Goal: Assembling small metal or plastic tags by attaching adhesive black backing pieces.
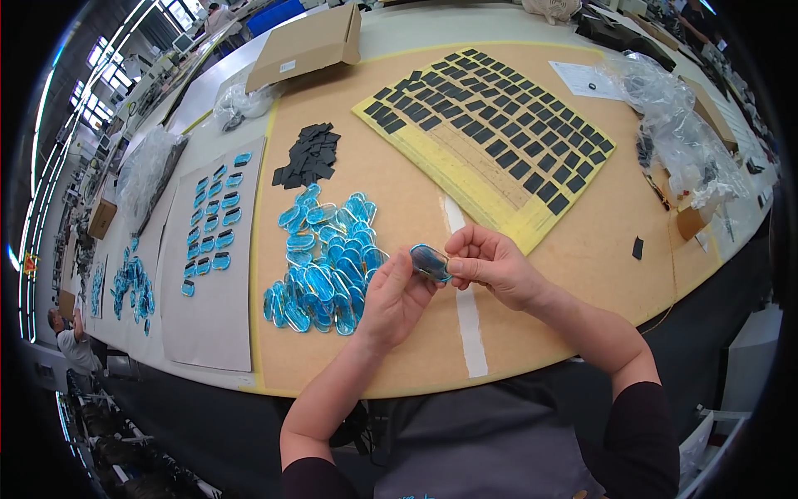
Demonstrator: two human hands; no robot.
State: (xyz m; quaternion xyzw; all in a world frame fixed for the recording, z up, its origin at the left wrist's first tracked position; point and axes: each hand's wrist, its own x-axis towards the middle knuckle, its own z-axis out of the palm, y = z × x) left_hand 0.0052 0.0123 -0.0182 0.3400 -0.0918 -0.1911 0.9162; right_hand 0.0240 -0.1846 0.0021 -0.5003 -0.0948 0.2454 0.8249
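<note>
Both hands meet over the near middle of the table, around one blue oval piece (430,262) with a dark patch across its face. My left hand (392,301) grips it from the left, thumb up along its edge and fingers beneath. At its right end, my right hand (492,268) pinches it between thumb and fingertips. Just left of my left hand lies a heap of glossy blue oval pieces (328,266) with pale rims. Behind that heap is a pile of loose black rectangles (307,155). A yellow board (465,179) beyond my hands carries rows of black rectangles.
On a grey sheet (212,333) at the left, blue ovals with black patches stand in columns. More blue pieces (133,287) lie farther left. A cardboard box (307,46) is at the back, crumpled clear plastic (677,133) at the right. One black rectangle (637,248) lies apart.
</note>
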